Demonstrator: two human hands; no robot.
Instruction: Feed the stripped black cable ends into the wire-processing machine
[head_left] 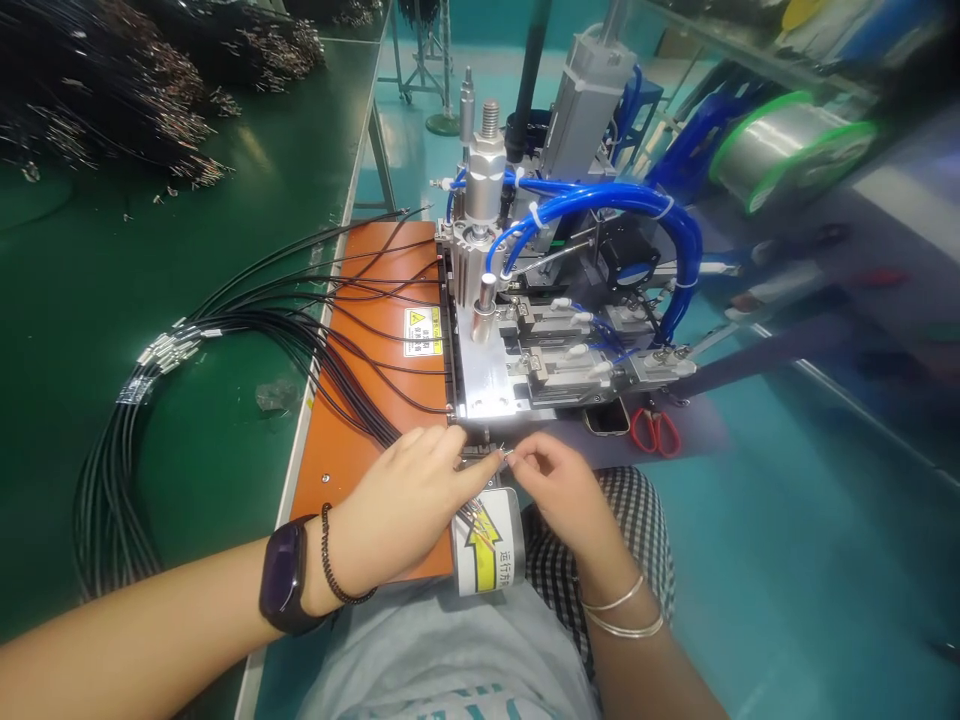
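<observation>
My left hand [401, 505] and my right hand [559, 490] meet at the front of a pneumatic wire-processing machine [487, 390], with blue air hoses and an aluminium plate. Both sets of fingertips pinch at a thin wire end [504, 455], too small to see in detail. Several black cables [360, 330] fan across an orange plate [375, 470] and run beneath my left hand. Their far ends, with metal ferrules [169, 345], lie on the green bench. A roll of yellow-arrow warning tape [487, 540] stands just below my hands.
Red-handled scissors [655, 432] and a phone [606, 418] lie by the machine's right side. A solder wire spool [787, 150] sits at the upper right. Bundles of black cables [150, 90] cover the far green bench, and a small plastic bag [277, 395] lies near the orange plate.
</observation>
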